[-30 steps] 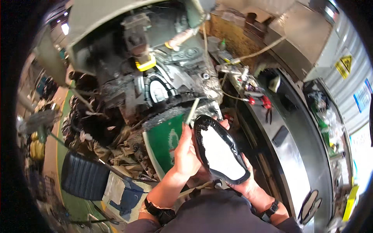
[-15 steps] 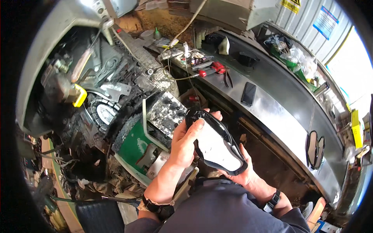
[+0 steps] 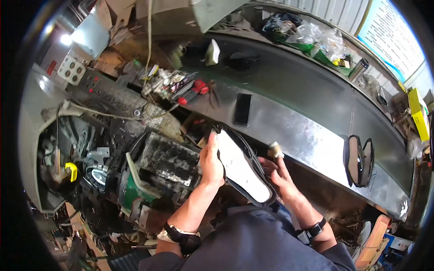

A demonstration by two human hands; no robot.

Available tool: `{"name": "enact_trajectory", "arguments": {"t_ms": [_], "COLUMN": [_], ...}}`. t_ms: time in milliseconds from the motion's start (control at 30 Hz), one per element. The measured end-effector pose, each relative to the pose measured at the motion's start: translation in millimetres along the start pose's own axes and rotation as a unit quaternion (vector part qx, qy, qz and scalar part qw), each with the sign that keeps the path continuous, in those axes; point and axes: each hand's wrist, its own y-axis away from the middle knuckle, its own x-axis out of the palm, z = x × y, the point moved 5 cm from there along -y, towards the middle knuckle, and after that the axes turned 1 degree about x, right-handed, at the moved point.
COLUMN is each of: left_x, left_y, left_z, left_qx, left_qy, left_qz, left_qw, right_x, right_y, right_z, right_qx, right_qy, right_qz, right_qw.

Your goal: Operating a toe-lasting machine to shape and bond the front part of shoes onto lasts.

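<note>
My left hand [image 3: 211, 165] grips a black shoe upper [image 3: 266, 198] by its left edge, with the thumb near the toe end. The upper's underside faces up and shows a long white insole [image 3: 242, 168]. At its right edge is my right hand [image 3: 285, 178], fingers apart. One finger stretches away from the shoe, and its tip looks wrapped in pale tape [image 3: 274, 149]. Whether the right palm touches the shoe's edge is unclear. Another pair of black shoe uppers [image 3: 360, 161] stands on the metal bench to the right.
Beyond my hands runs a long metal bench [image 3: 303, 140] with a black phone [image 3: 242, 109], red-handled tools [image 3: 194, 91] and a pale shoe last [image 3: 212, 53]. A greasy machine [image 3: 97, 165] with a yellow part fills the left. A green tray [image 3: 323, 56] holds plastic bags.
My view has swung to the right, toward the bench. The right hand has loosened from the shoe's heel end and spread its fingers. The left hand keeps its grip.
</note>
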Motion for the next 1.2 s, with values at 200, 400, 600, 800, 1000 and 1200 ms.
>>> {"name": "enact_trajectory", "arguments": {"t_ms": [200, 400, 600, 800, 1000, 1200], "left_x": [69, 32, 37, 119, 162, 176], "left_y": [-41, -55, -92, -133, -214, -335], "left_z": [106, 130, 146, 159, 163, 147], "left_qx": [-0.171, -0.136, -0.158, -0.137, -0.105, 0.076], "left_qy": [-0.069, -0.279, -0.362, -0.383, -0.442, -0.549], "left_qz": [0.093, 0.159, 0.143, 0.273, 0.302, 0.277], "left_qw": [0.978, 0.937, 0.908, 0.872, 0.838, 0.785], "right_x": [-84, -236, -275, -286, -322, -338], "right_y": [-12, 23, 53, 70, 114, 126], "right_z": [65, 106, 75, 81, 105, 110], "right_qx": [0.095, -0.026, -0.11, -0.117, -0.179, -0.098], "right_qy": [0.233, 0.545, 0.699, 0.614, 0.644, 0.622], "right_qz": [-0.047, -0.341, -0.399, -0.498, -0.535, -0.594], "right_qw": [0.967, 0.765, 0.584, 0.601, 0.517, 0.501]}}
